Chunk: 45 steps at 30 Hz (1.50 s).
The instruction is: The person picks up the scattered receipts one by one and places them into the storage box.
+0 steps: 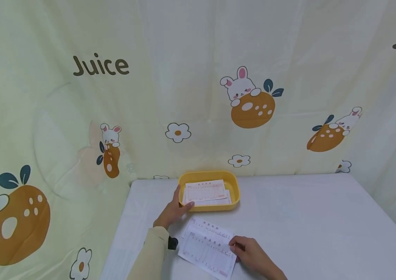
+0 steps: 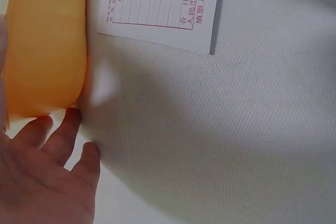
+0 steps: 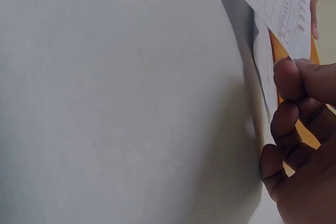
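Note:
In the head view a yellow plastic tray stands at the table's back edge with printed receipt slips lying in it. My left hand grips its left front corner, the thumb over the rim and the fingers along the outer side. Closer to me, two more slips overlap on the table, the rear receipt slip partly covered. My right hand pinches the right edge of the front receipt slip between thumb and index finger. In the right wrist view that slip is lifted at the pinched edge.
A white cloth covers the table. Behind it and at the left hangs a pale curtain printed with rabbits, fruit and flowers. A black wrist strap shows beside the left sleeve.

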Each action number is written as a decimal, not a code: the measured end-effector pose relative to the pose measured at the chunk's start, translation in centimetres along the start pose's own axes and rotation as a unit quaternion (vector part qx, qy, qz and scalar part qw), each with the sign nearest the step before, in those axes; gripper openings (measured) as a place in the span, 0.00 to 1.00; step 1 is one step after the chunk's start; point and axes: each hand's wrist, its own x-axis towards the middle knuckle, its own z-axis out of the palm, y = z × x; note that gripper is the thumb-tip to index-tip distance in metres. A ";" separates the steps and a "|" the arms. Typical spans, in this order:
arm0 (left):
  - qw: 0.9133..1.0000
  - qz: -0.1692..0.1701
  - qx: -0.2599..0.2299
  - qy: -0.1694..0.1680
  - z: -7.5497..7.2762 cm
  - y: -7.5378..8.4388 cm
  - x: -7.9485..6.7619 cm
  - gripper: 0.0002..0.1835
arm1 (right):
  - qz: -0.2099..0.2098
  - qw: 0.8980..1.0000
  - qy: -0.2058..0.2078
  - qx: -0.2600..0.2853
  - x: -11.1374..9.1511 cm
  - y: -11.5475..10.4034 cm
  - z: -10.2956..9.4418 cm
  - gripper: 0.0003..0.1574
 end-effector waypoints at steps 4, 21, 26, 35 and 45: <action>1.000 -0.003 0.003 0.000 -0.2 0.2 -0.1 0.57 | -0.006 1.000 0.008 -0.016 0.3 -0.2 -0.6 0.07; 1.000 0.009 0.005 0.002 -0.7 -0.1 -0.1 0.60 | -0.013 0.996 0.073 -0.048 2.7 -1.8 -5.0 0.05; 1.000 0.014 0.002 0.000 -0.8 0.0 -0.3 0.61 | -0.011 0.994 0.088 -0.061 3.7 -2.4 -6.5 0.06; 1.000 0.011 0.002 -0.005 -0.8 -0.1 0.1 0.59 | -0.013 0.992 0.108 -0.067 5.5 -3.4 -9.5 0.06; 1.000 -0.004 0.006 -0.005 -0.2 -0.2 0.5 0.59 | -0.032 0.987 0.123 -0.098 7.8 -4.3 -12.4 0.06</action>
